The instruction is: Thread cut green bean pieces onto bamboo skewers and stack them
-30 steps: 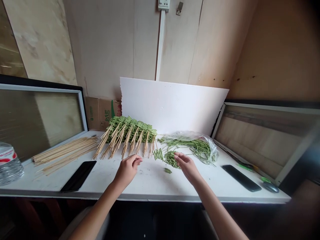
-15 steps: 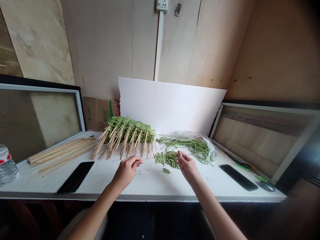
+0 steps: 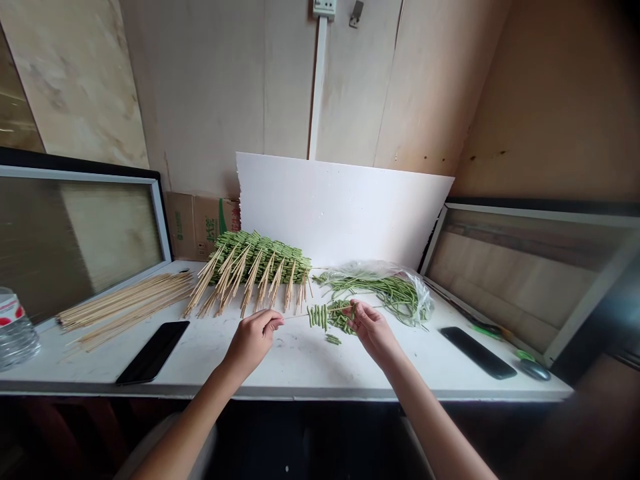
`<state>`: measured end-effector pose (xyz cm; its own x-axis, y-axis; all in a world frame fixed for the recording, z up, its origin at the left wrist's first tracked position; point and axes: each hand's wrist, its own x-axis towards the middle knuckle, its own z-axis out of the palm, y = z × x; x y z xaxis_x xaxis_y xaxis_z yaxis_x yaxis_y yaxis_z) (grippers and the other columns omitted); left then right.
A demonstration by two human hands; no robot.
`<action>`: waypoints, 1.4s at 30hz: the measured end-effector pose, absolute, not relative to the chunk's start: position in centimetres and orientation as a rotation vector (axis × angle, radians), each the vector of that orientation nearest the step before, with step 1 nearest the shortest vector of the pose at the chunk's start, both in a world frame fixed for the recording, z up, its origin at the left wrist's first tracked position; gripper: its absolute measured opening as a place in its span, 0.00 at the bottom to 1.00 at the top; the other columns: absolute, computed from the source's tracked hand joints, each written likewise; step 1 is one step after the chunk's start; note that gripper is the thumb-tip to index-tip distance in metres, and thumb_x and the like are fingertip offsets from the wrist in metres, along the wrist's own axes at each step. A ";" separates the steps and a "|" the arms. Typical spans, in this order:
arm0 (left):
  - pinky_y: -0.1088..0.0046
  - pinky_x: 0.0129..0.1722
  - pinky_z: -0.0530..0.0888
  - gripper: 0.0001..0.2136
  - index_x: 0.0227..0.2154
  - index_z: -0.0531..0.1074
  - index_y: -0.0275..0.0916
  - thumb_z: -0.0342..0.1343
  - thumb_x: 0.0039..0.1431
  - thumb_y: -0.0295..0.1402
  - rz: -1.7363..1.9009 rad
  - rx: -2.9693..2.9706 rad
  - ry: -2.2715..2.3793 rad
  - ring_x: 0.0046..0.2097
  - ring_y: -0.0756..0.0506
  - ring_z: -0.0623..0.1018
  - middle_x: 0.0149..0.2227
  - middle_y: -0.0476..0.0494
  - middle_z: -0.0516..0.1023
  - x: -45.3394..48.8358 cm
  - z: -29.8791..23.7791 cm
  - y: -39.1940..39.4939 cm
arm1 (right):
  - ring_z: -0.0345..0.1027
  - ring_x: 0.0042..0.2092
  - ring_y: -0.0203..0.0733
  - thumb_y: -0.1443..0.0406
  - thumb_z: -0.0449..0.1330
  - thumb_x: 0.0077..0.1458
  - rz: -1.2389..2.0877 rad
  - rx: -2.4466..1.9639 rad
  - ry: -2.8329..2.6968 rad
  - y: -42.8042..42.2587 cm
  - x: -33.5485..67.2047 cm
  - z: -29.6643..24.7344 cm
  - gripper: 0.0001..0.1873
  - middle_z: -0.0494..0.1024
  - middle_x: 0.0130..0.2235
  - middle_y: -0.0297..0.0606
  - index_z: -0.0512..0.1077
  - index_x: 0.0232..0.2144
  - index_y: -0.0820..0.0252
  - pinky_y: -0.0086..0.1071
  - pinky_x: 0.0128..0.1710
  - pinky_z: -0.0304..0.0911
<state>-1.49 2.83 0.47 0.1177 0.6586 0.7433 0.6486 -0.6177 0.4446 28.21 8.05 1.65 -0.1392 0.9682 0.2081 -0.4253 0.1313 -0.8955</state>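
My left hand (image 3: 260,333) pinches the left end of a thin wooden skewer (image 3: 295,317), held level above the table. Several short green bean pieces (image 3: 317,317) hang crosswise in a row along it. At the skewer's right end, the fingers of my right hand (image 3: 370,327) are closed on a cut green bean piece (image 3: 353,308), partly hidden by the fingertips. Behind and below lies a small heap of cut bean pieces (image 3: 340,321), partly covered by my right hand. A few loose pieces (image 3: 333,339) rest nearer to me.
Loaded bean skewers (image 3: 265,257) are stacked at the back. Bare skewers (image 3: 125,300) lie left, near a phone (image 3: 153,353) and a bottle (image 3: 15,333). Long beans (image 3: 385,290) in a plastic bag lie back right; a second dark phone (image 3: 477,353) and a mouse (image 3: 535,369) are farther right.
My right hand has moved slightly left, bringing its fingertips to the skewer's right end, which now shows beyond the row of bean pieces. My left hand has hardly moved.
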 end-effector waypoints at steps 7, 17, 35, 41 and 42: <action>0.73 0.36 0.72 0.08 0.34 0.75 0.41 0.52 0.67 0.27 1.547 2.365 1.421 0.33 0.47 0.79 0.32 0.47 0.81 -1.6 0.5 2.7 | 0.75 0.50 0.53 0.48 0.73 0.45 1.316 -0.761 -1.152 8.0 28.4 1.6 0.19 0.83 0.41 0.41 0.81 0.35 0.52 0.38 0.42 0.70; 0.74 0.35 0.73 0.08 0.34 0.75 0.41 0.53 0.65 0.24 1.548 2.393 1.444 0.34 0.47 0.80 0.33 0.47 0.81 -1.7 0.4 2.9 | 0.76 0.49 0.53 0.49 0.74 0.44 1.275 -0.790 -1.150 7.9 28.3 1.7 0.19 0.84 0.39 0.41 0.82 0.34 0.52 0.37 0.39 0.69; 0.72 0.36 0.75 0.11 0.35 0.75 0.41 0.50 0.64 0.20 1.611 2.460 1.458 0.36 0.45 0.81 0.34 0.45 0.82 -1.4 0.3 2.6 | 0.76 0.45 0.53 0.50 0.72 0.48 1.037 -0.888 -1.198 7.2 27.9 1.8 0.19 0.85 0.40 0.42 0.84 0.37 0.54 0.39 0.38 0.67; 0.72 0.38 0.77 0.10 0.36 0.75 0.40 0.51 0.64 0.21 1.686 2.415 1.424 0.37 0.45 0.82 0.34 0.45 0.82 -1.5 0.8 2.4 | 0.74 0.50 0.53 0.53 0.75 0.45 1.190 -0.803 -1.145 7.4 28.0 2.0 0.21 0.84 0.43 0.40 0.83 0.42 0.50 0.36 0.37 0.67; 0.72 0.38 0.77 0.10 0.36 0.75 0.40 0.51 0.64 0.21 1.682 2.417 1.416 0.37 0.45 0.82 0.34 0.45 0.82 -1.5 0.8 2.4 | 0.74 0.50 0.52 0.53 0.75 0.45 1.200 -0.807 -1.132 7.5 28.0 2.1 0.20 0.84 0.43 0.40 0.83 0.41 0.50 0.35 0.37 0.67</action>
<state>-1.45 2.41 0.79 0.0980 0.5738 0.8131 0.7033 -0.6180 0.3513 27.97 7.45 2.09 -0.0189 0.9726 0.2319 -0.2885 0.2168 -0.9326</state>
